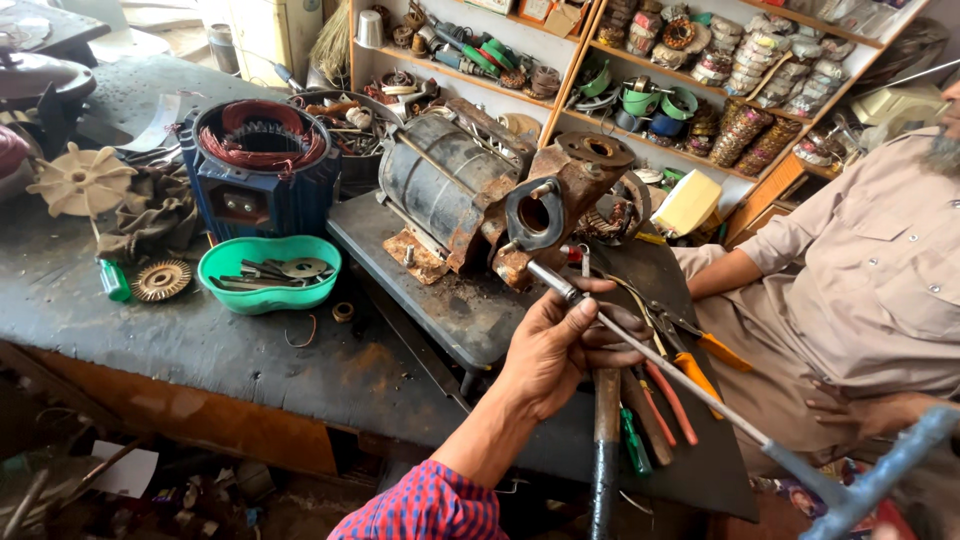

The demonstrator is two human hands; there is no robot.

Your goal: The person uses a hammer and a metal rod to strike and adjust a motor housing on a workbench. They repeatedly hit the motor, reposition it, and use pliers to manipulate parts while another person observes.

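My left hand (560, 345), in a red checked sleeve, is closed round the thin steel shaft of a long T-handle wrench (690, 380). The wrench's socket tip sits at the lower edge of a rusty pump housing (560, 200) with a round grey flange, which is joined to a grey, rust-stained motor body (440, 180). The shaft runs down to the right to a blue-grey cross handle (880, 480) at the frame's corner. My right hand is not in view.
Orange-handled pliers (700, 360), a green screwdriver (633, 440) and a hammer handle (605, 420) lie on the dark bench (450, 310). A green bowl (268, 272) of metal parts and a blue stator (260, 160) stand at left. Another person (880, 270) sits at right before cluttered shelves (700, 70).
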